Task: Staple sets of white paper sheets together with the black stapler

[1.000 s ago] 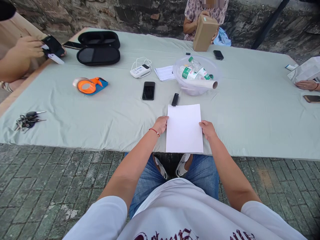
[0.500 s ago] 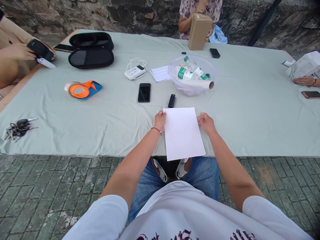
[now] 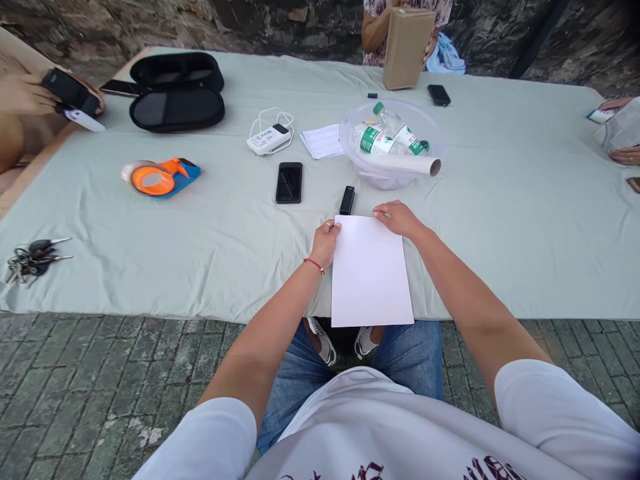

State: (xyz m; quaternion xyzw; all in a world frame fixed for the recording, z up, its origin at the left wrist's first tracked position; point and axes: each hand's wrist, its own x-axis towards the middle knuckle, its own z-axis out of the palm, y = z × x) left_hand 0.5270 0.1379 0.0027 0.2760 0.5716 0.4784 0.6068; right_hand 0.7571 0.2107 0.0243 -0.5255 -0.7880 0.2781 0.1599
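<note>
White paper (image 3: 371, 273) lies at the front of the cloth-covered table, its lower edge reaching just past the table edge. My left hand (image 3: 326, 241) grips its upper left corner between thumb and fingers. At the paper's top edge, toward the right corner, is my right hand (image 3: 399, 219), its fingers close together; whether they pinch the sheet is too small to tell. A small black device (image 3: 347, 200) sits just beyond the paper, and a black phone (image 3: 289, 183) rests to its left.
Behind are a clear basin (image 3: 367, 175) with bottles and a roll, a white power bank (image 3: 269, 139) and printed papers (image 3: 323, 141). Leftward lie a tape dispenser (image 3: 160, 179), keys (image 3: 37, 259) and a black case (image 3: 177, 110). Other people sit left, right and across, one behind a cardboard box (image 3: 409, 48).
My right hand has moved from beside the paper's right edge to its top edge. The paper has turned slightly and sits straighter. The whole view has shifted a little.
</note>
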